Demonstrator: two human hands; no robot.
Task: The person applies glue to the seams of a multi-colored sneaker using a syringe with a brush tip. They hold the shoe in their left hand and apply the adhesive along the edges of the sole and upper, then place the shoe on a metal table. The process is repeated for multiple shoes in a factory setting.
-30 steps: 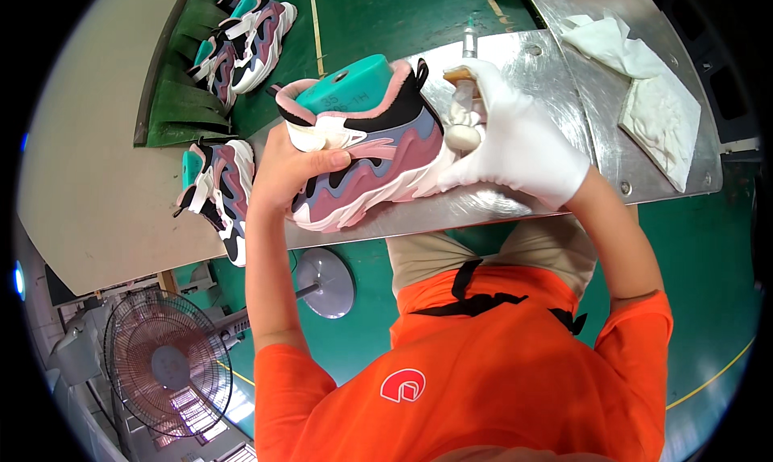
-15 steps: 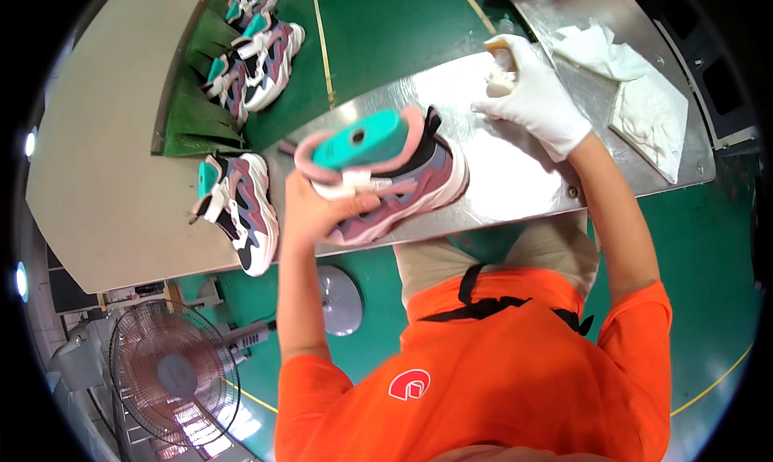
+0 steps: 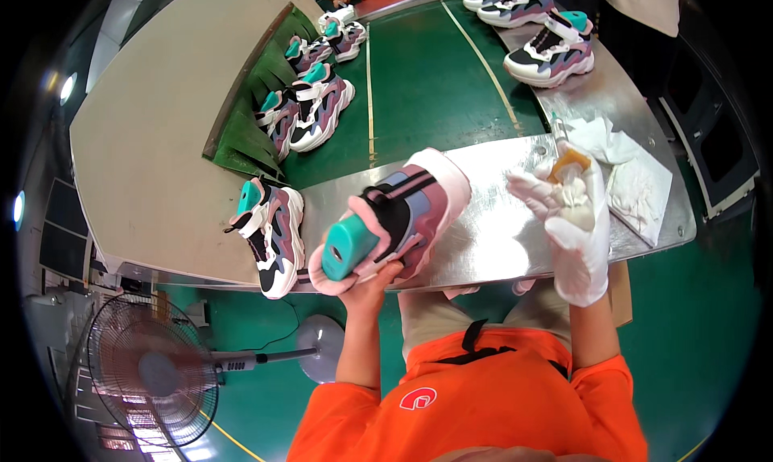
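"Both hands are full! My bare left hand (image 3: 372, 291) wraps round the side of the shoe (image 3: 423, 204). My gloved right hand (image 3: 581, 248) is palm up, some fingers spread, with the syringe (image 3: 568, 165) tucked in loosely."

"Why like that?"

"I think a grip round the side stops the shoe slipping. It's tipped above the near part of the metal top (image 3: 483, 228), with its teal plug (image 3: 350, 244) toward me. I can't tell if it touches. The syringe points away, maybe so its tip keeps off the shoe."

"Now count, big to small!"

"One tan table (image 3: 161, 140). One green belt (image 3: 435, 83). One fan (image 3: 159, 373), well apart, maybe so nobody bumps it. Besides mine, one shoe at my left (image 3: 278, 240), four shoes by the flaps (image 3: 322, 111) that I can tell apart, and at least three shoes at the far right (image 3: 555, 55); the back ones overlap. One pile of white cloth (image 3: 636, 196), perhaps put there to reach easily. One syringe!"
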